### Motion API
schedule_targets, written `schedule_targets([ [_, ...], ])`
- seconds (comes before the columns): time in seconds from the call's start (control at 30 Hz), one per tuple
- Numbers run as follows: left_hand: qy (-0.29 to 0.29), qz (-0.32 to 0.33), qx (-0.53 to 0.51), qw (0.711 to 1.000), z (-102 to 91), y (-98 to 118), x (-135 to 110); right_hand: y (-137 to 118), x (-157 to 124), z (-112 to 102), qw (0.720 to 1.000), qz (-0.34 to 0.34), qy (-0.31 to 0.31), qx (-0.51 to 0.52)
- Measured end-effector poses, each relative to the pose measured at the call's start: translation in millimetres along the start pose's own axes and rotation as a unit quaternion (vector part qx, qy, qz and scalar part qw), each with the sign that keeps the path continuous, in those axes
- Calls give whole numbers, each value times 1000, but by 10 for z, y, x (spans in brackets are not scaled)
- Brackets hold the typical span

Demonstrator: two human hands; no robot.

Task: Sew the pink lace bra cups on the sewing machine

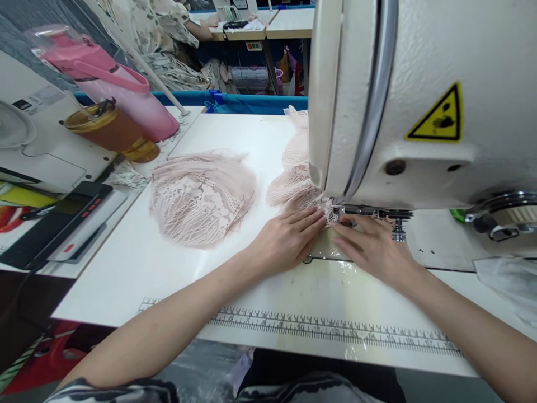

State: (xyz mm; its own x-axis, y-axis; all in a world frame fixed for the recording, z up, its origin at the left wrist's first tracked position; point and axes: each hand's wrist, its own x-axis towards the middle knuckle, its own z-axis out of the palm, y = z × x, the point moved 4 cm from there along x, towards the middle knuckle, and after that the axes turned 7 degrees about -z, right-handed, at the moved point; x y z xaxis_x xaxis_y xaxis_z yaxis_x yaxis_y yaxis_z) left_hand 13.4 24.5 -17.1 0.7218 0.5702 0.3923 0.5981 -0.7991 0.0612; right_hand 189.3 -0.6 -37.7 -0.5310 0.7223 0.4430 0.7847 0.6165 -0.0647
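Note:
My left hand (pixel 289 238) lies flat with its fingers stretched out on the edge of a pale pink lace piece (pixel 296 179), right under the head of a white sewing machine (pixel 419 101). My right hand (pixel 371 249) rests flat beside it, fingertips pressing the lace at the presser foot (pixel 350 212). The needle area is partly hidden by the machine head. A second pile of pink lace pieces (pixel 201 196) lies on the white table (pixel 235 140) to the left, apart from both hands.
A ruler scale (pixel 335 330) runs along the table's front edge. At the left stand a pink bottle (pixel 113 84), a brown cup (pixel 109 129) and a control panel (pixel 62 224). Another person in patterned clothes (pixel 163 39) sits behind. White plastic (pixel 509 282) lies at right.

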Motion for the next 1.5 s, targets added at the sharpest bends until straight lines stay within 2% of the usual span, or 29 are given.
schedule_targets([
  [0.37,-7,-19,18,1000,18,46,2,57,-51,111,1000,8,-12,-17],
  [0.6,2,-7,45,999,25,76,15,30,-3,52,999,3,0,-35],
  [0.83,2,-4,28,1000,7,98,40,19,39,-27,1000,1,16,-19],
  [0.97,0,-10,32,999,21,101,42,10,54,-42,999,-21,19,-15],
  [1.2,-19,-30,38,999,56,95,24,30,70,-54,998,-43,52,-7],
  [1.37,-41,-48,43,997,84,76,34,77,76,-31,999,-14,28,13],
  [1.5,-74,-72,51,993,85,84,28,92,91,-81,998,15,66,8],
])
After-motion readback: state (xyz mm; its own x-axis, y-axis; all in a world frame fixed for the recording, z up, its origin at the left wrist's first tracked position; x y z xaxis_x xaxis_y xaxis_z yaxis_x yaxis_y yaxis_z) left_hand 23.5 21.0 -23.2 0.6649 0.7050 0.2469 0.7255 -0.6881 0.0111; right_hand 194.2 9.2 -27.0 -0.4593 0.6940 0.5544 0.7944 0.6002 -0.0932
